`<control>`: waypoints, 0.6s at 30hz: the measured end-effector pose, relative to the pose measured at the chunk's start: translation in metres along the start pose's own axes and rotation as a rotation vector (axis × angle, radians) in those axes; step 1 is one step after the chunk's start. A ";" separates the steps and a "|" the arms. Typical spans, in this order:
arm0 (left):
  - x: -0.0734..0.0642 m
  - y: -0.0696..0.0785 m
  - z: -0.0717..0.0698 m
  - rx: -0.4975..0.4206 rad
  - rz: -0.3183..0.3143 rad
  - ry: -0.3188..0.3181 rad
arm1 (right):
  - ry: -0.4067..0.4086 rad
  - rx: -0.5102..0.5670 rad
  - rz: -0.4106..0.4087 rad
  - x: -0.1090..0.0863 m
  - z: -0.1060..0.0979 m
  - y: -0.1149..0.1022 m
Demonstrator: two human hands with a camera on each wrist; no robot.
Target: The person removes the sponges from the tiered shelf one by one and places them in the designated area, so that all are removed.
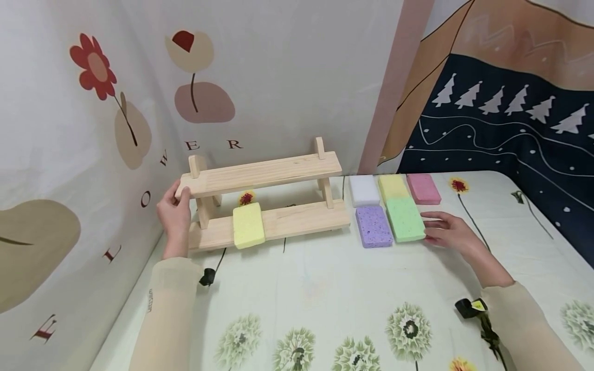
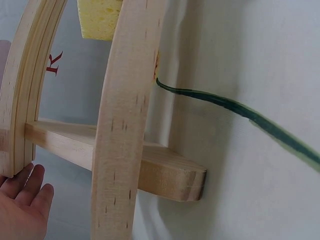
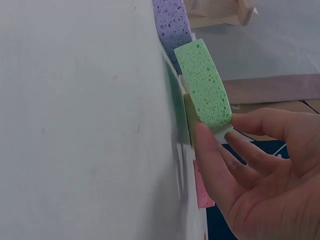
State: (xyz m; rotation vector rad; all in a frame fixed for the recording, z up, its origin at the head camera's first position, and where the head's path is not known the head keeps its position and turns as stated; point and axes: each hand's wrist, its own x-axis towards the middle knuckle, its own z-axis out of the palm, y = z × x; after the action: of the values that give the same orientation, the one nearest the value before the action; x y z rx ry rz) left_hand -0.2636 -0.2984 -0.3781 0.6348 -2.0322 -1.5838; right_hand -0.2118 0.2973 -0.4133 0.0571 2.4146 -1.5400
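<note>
My left hand grips the left end of the upper board on a two-tier wooden shelf, thumb in front. In the left wrist view its fingertips lie at the board's end. A yellow sponge stands on the shelf's lower board, left of its middle. On the right, my right hand pinches a green sponge by its right edge. The right wrist view shows this sponge tilted and raised off the table, over part of a second yellow sponge.
Beside the green sponge lies a purple sponge, with a white sponge behind it. A pink sponge is at the back right. Printed fabric hangs behind the shelf, and a flower-patterned cloth covers the table.
</note>
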 end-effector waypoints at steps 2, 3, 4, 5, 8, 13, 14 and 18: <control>0.000 0.000 0.000 0.003 -0.002 0.000 | -0.004 -0.006 0.007 0.000 0.000 0.001; 0.000 0.000 -0.001 0.010 0.000 0.000 | -0.006 -0.010 0.011 0.000 0.000 0.002; 0.000 0.000 -0.001 0.016 0.003 -0.001 | -0.008 -0.011 0.015 0.000 0.000 0.002; 0.000 0.000 -0.001 0.024 0.007 -0.002 | -0.011 -0.008 0.022 0.000 0.000 0.003; 0.000 0.000 0.000 0.019 0.011 -0.002 | -0.026 -0.003 0.032 0.001 -0.001 0.005; 0.000 -0.001 0.001 0.005 0.010 0.006 | -0.042 0.009 0.040 0.002 -0.003 0.007; 0.000 -0.001 0.001 0.006 0.011 0.007 | -0.042 0.010 0.040 0.002 -0.003 0.007; 0.001 -0.002 0.001 0.011 0.019 0.003 | -0.036 0.007 0.038 0.004 -0.003 0.009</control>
State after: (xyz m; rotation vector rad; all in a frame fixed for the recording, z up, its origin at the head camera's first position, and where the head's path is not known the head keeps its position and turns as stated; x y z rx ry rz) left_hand -0.2643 -0.2986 -0.3802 0.6193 -2.0398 -1.5610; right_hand -0.2142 0.3036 -0.4208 0.0759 2.3667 -1.5207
